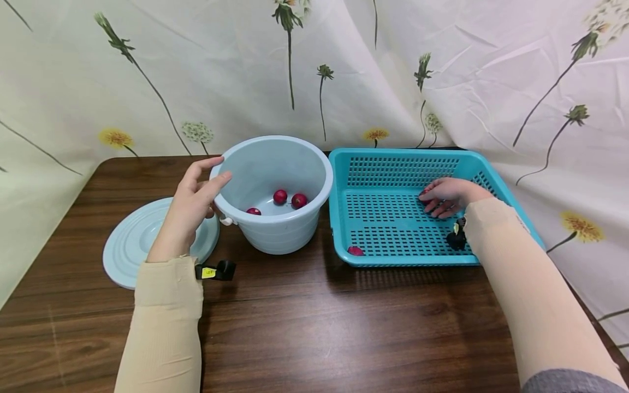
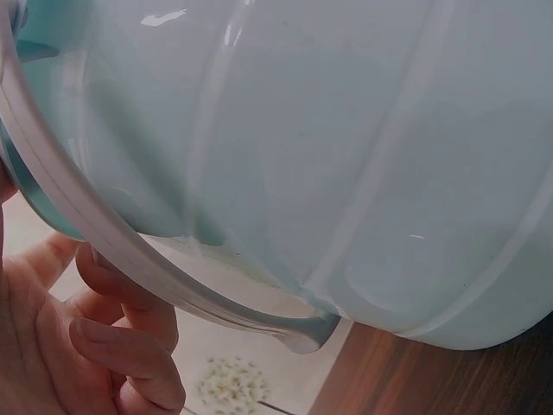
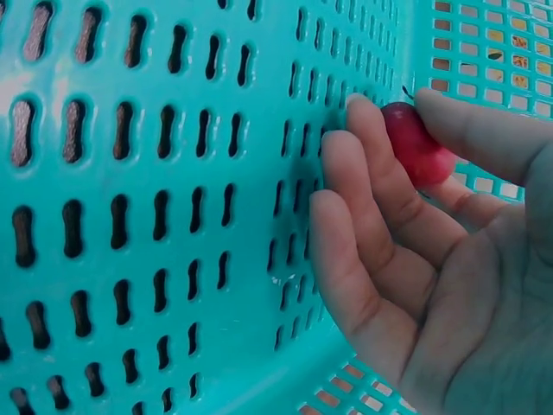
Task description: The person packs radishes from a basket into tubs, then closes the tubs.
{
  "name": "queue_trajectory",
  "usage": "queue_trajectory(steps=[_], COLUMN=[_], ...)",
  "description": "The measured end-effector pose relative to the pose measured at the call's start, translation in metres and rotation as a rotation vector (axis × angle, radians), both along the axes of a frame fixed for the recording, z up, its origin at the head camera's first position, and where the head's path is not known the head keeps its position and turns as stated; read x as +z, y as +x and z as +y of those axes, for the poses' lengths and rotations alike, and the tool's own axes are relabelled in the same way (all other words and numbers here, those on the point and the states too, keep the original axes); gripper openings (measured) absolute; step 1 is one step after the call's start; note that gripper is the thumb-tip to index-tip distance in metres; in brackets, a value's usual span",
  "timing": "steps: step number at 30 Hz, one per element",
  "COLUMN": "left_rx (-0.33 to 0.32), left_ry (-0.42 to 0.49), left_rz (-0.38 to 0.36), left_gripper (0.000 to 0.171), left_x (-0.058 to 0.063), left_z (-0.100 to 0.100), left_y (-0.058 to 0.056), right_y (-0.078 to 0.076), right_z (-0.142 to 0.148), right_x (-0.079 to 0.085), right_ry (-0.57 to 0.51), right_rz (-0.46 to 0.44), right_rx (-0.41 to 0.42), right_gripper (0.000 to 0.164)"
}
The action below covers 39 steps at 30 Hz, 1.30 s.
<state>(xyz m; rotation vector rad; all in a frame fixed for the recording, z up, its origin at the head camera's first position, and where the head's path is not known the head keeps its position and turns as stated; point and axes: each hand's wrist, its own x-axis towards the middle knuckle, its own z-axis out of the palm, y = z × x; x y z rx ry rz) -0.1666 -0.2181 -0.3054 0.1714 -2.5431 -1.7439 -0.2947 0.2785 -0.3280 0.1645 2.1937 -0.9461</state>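
Observation:
My left hand (image 1: 187, 204) holds the rim of a light blue bucket (image 1: 280, 234), its thumb over the edge and other fingers outside. Inside the bucket lie three red radishes, one radish (image 1: 299, 200) at the right of the bottom. In the left wrist view, curled fingers sit below the bucket's pale handle (image 2: 112, 238). Over at the right, my right hand (image 1: 454, 194) reaches into a turquoise basket (image 1: 408, 261). There it pinches a radish (image 3: 419, 151) between thumb and fingers, close to the basket's slotted floor. Another radish (image 1: 355, 251) lies in the basket's near left corner.
A round light blue lid (image 1: 123, 245) lies flat on the brown wooden table (image 1: 304, 327), partly behind my left forearm. Behind the table hangs a white cloth (image 1: 236, 65) printed with dandelions. Bucket and basket stand side by side near the table's back edge.

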Motion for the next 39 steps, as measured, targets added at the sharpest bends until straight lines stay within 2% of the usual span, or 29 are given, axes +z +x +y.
queue_trajectory(steps=[8, 21, 39], left_rx=[-0.003, 0.002, 0.003], left_ry=[0.006, 0.015, 0.007], left_rz=[0.007, 0.010, 0.002], left_gripper=[0.058, 0.058, 0.058], left_x=[0.002, 0.001, 0.001], left_z=[0.001, 0.001, 0.001], left_y=[0.003, 0.003, 0.003], right_y=[0.003, 0.016, 0.036], right_z=[-0.004, -0.023, -0.034], right_x=[0.010, 0.035, 0.069], right_ry=[-0.073, -0.107, -0.330], right_rz=[0.074, 0.219, 0.330], right_rx=[0.026, 0.092, 0.000], right_gripper=[0.036, 0.043, 0.031])
